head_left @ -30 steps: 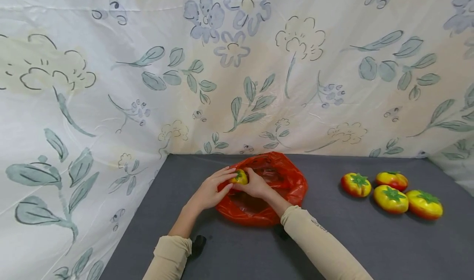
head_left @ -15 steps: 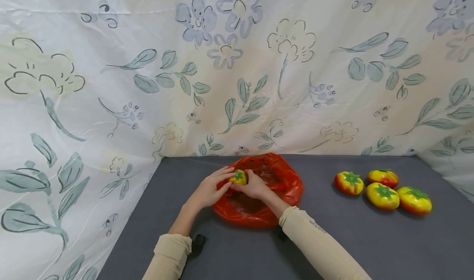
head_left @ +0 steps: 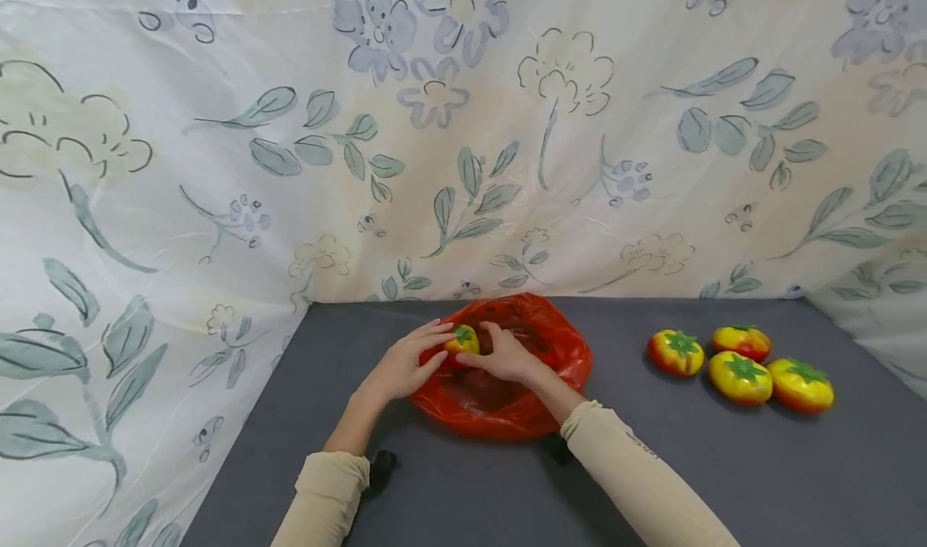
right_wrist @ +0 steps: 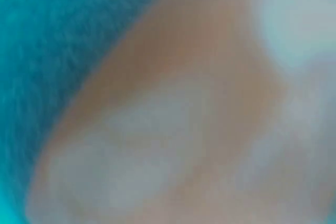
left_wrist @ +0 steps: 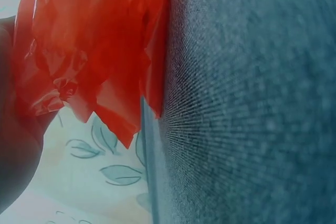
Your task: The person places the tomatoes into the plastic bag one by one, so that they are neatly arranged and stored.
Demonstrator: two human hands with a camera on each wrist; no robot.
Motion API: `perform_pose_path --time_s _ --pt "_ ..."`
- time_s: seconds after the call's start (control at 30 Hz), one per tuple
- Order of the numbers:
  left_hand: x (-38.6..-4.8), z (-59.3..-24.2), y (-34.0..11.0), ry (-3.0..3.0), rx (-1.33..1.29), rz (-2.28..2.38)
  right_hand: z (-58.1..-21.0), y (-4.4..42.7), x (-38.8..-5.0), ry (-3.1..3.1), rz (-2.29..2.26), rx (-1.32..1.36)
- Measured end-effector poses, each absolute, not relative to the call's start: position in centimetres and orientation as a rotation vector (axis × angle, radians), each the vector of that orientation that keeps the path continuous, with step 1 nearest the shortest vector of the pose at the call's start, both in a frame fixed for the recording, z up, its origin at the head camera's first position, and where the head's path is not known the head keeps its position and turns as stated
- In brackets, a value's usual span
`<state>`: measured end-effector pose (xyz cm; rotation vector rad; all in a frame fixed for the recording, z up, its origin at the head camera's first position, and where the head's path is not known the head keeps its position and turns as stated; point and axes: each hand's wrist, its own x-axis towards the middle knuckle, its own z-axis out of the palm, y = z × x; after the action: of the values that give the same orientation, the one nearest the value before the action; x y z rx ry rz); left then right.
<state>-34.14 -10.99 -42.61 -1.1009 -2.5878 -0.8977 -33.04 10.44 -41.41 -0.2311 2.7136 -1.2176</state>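
A small yellow-red toy tomato (head_left: 462,340) with a green top sits over the left part of an open red plastic bag (head_left: 507,426). My left hand (head_left: 405,364) holds it from the left between fingers and thumb. On its right side, my right hand (head_left: 509,359) has its thumb and fingers spread, the thumb close below the tomato and a gap at the fingers. The left wrist view has crumpled red bag (left_wrist: 89,40) beside part of my left hand (left_wrist: 18,145). In the right wrist view everything is too blurred to make out the tomato.
Several larger yellow-red toy tomatoes (head_left: 740,378) stand grouped on the right of the dark grey table (head_left: 463,491). A flowered cloth (head_left: 434,169) hangs behind and at the left. A small black object (head_left: 381,470) lies by the left wrist.
My right hand's fingers have loosened and drawn slightly away from the small tomato, which stays at my left hand. The head view has shifted a little to the right.
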Motion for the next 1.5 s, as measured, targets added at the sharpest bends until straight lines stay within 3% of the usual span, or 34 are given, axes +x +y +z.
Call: perform_pose_path --time_s 0.6,1.13,1.5 --pt "-33.7 -42.1 -11.7 -2.625 -1.054 -0.887 -37.6 17.8 -31.7 2.71 -1.625 -0.317" --pt "-33.7 -42.6 -11.8 -2.612 -1.075 -0.888 -37.3 24.1 -30.5 2.598 -2.264 0.007" --pt "-33.9 -42.7 -11.8 -2.57 -1.079 -0.88 -36.9 27.8 -30.1 2.599 -2.253 0.273"
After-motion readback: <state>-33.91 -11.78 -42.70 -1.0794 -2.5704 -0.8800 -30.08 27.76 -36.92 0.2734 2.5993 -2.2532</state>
